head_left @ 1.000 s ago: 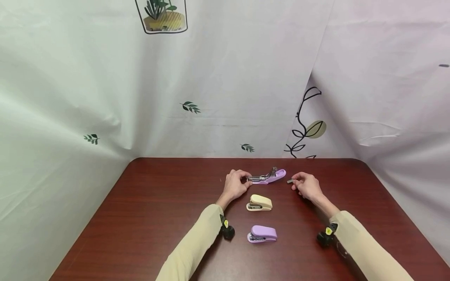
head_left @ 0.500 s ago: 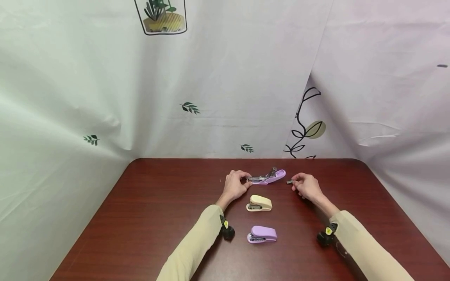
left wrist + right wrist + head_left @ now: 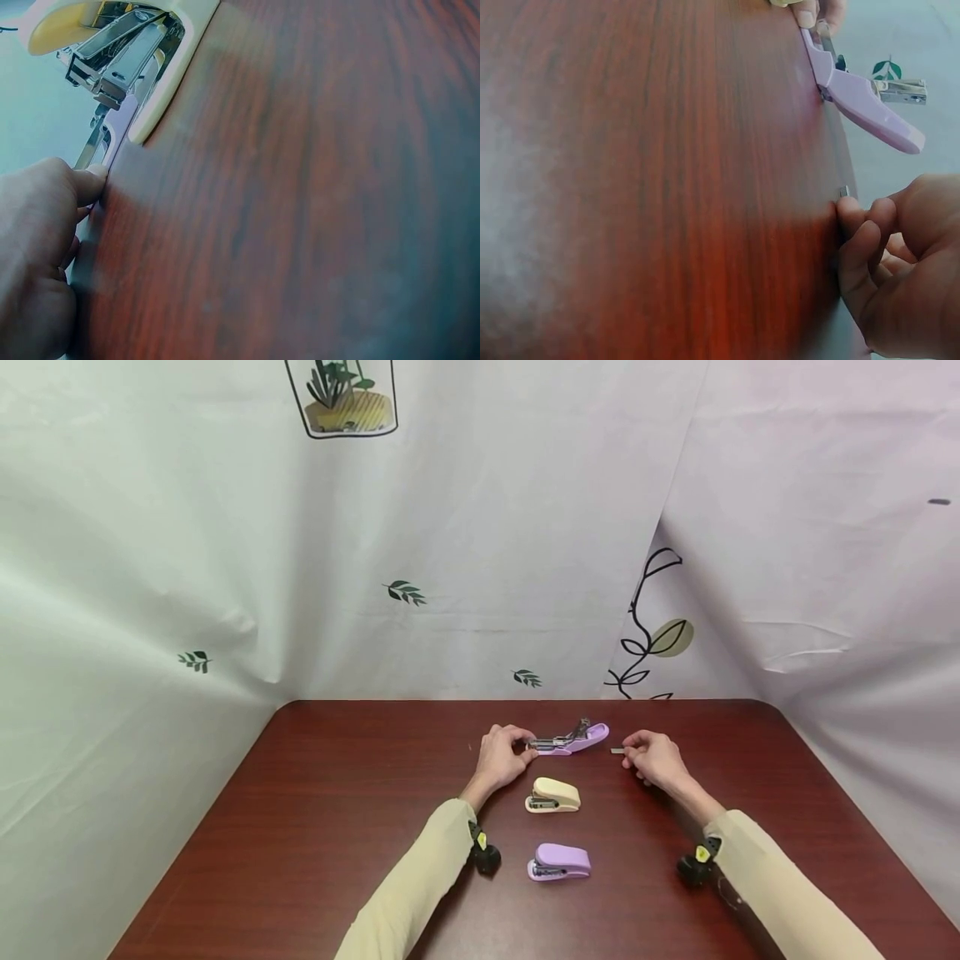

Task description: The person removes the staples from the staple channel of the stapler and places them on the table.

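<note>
At the back of the table a purple stapler (image 3: 596,737) lies folded wide open, its metal magazine (image 3: 552,742) exposed. My left hand (image 3: 501,755) pinches its left end between thumb and fingers; the right wrist view shows its purple top (image 3: 870,109) tilted away from the base. To the right, my right hand (image 3: 654,758) pinches a small strip of staples (image 3: 617,751) just above or on the table; I cannot tell which. The strip's tip (image 3: 844,191) sticks out past the fingertips, apart from the stapler. Fingers hide the rest of it.
A cream stapler (image 3: 557,793) stands closed in front of the open one. Nearer me is a second purple stapler (image 3: 562,860), also closed. Behind the brown table (image 3: 337,827) hangs a pale printed cloth (image 3: 480,527).
The staple strip in my right hand has turned slightly, from slanted to nearly level. My left hand and the open stapler stay in place.
</note>
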Action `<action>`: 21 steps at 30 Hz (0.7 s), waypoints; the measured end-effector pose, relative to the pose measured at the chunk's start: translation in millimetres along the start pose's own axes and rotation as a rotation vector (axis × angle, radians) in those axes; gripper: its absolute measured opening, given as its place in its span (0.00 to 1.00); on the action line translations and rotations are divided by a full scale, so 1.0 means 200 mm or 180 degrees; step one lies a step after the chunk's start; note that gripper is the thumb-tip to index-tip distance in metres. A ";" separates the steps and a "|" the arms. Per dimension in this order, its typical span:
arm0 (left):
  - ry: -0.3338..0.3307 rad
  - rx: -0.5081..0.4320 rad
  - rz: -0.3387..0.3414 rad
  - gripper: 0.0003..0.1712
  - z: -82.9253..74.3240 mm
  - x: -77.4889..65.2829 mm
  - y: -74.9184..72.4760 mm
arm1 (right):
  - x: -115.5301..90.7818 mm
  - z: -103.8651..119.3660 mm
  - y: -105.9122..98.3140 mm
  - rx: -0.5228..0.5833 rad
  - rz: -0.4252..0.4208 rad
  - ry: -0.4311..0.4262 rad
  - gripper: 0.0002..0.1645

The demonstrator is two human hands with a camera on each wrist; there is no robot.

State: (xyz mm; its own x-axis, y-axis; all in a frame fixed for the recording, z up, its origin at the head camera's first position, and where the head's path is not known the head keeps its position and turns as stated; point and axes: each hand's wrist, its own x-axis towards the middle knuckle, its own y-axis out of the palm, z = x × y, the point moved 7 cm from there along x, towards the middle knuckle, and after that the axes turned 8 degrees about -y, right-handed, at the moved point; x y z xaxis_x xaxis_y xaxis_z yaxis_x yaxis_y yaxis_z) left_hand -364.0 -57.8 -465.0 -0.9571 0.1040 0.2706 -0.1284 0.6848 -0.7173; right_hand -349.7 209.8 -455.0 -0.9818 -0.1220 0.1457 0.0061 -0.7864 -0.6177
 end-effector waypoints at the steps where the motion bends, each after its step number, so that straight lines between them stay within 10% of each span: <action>1: 0.0004 -0.0001 0.0004 0.08 0.00 0.00 0.00 | 0.00 0.00 0.00 0.0017 -0.0023 -0.0013 0.09; 12: 0.0128 -0.0187 -0.0056 0.11 -0.01 -0.01 -0.03 | -0.10 0.15 -0.09 0.0121 -0.0685 -0.0449 0.10; 21: 0.0012 -0.0746 0.0227 0.13 0.03 -0.04 -0.09 | -0.20 0.37 0.06 -0.0063 -0.0177 -0.1107 0.07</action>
State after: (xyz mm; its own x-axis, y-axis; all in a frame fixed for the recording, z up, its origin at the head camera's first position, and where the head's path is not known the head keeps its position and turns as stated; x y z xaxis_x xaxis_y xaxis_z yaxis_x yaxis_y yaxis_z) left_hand -354.9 -76.1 -457.9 -0.9605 0.1603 0.2273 0.0036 0.8242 -0.5663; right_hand -296.5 161.4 -410.9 -0.8571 -0.2809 0.4319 -0.0527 -0.7861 -0.6159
